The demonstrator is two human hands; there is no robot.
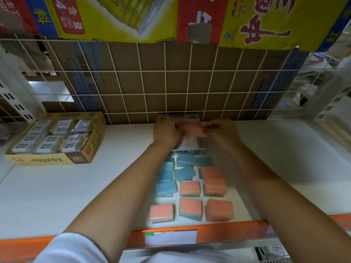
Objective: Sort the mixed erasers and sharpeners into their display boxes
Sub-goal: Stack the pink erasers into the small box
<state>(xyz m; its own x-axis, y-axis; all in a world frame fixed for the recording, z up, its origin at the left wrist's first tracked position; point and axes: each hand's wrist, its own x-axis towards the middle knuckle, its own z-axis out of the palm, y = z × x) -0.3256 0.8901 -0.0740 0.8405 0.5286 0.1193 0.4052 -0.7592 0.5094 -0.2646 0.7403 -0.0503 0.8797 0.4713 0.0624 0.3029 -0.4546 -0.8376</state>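
Observation:
Both my hands reach to the back of the white shelf, over a white display box (191,143) with Korean lettering. My left hand (167,131) and my right hand (220,131) together hold an orange eraser (191,129) between their fingertips, just above the box's far end. The view there is blurred. Closer to me, several blue erasers (167,187) and several orange erasers (190,207) lie loose on the shelf in rough rows between my forearms.
A yellow-brown 2B display box (47,160) filled with wrapped white erasers stands at the left. A white wire grid (165,82) backed with cardboard closes the rear. Cardboard boxes hang overhead. An orange shelf edge (228,230) runs along the front.

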